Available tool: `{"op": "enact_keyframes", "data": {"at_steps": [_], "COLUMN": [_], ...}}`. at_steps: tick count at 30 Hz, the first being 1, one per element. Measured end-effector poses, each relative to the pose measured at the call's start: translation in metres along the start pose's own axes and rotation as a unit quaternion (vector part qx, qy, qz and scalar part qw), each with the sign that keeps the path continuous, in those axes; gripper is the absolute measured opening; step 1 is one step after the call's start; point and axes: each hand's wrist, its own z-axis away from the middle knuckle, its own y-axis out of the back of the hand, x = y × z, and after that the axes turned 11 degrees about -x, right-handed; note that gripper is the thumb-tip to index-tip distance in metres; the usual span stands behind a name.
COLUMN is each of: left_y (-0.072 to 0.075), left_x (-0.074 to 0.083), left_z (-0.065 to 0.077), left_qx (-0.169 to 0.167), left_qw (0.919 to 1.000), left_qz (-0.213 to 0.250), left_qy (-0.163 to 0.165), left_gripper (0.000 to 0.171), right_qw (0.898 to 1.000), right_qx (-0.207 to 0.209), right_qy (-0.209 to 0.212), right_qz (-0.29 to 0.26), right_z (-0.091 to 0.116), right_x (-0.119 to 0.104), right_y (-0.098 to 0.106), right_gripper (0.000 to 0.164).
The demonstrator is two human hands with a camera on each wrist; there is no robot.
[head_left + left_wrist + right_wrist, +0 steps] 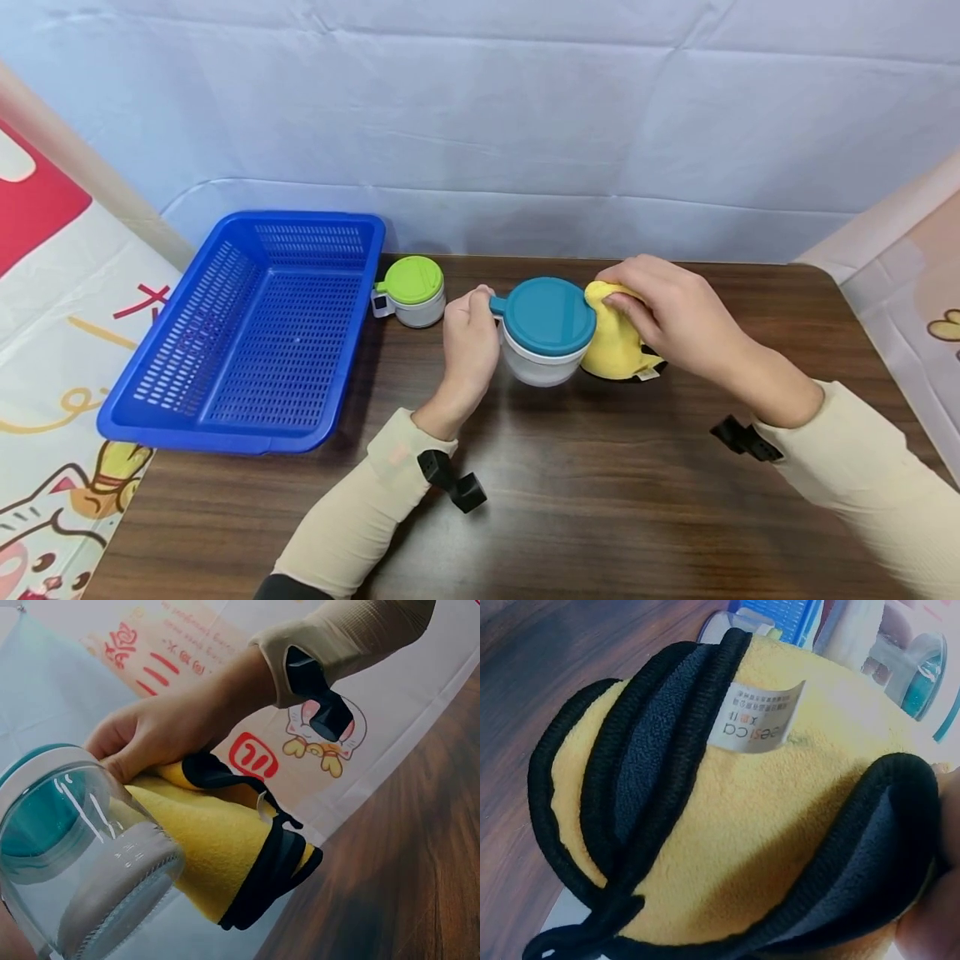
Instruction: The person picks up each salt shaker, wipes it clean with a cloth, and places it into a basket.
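Observation:
My left hand grips the handle of a clear glass jar with a teal lid, lifted over the table. In my right hand a yellow cleaning cloth is pinched at its top and hangs down against the jar's right side. From the left wrist view, the cloth shows dark edging and a small loop, and it overlaps the jar's base. Up close in the right wrist view, the cloth has a white label and a dark grey reverse; its folds hide most of the right hand.
A blue plastic basket stands on the left part of the wooden table. Between it and my left hand is a smaller jar with a green lid. A pale cloth backdrop rises behind the table's far edge.

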Motion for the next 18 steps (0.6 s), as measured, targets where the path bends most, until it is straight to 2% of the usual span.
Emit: {"op": "enact_keyframes", "data": {"at_steps": [6, 18], "left_y": [-0.001, -0.001], "left_x": [-0.001, -0.002], "left_z": [0.000, 0.000], "left_qx": [0.017, 0.026], "left_qw": [0.9998, 0.9996], "left_qz": [-0.008, -0.007], "left_qy": [-0.004, -0.013], "left_gripper": [0.040, 0.041], "right_qw": [1.000, 0.999], "right_qx": [-0.013, -0.020], "right_qy": [-0.011, -0.024], "right_qz": [-0.004, -0.015], "right_z": [-0.005, -0.013], "right_x": [0.002, 0.008], "right_y": [0.000, -0.006], "right_gripper": [0.024, 0.021]}}
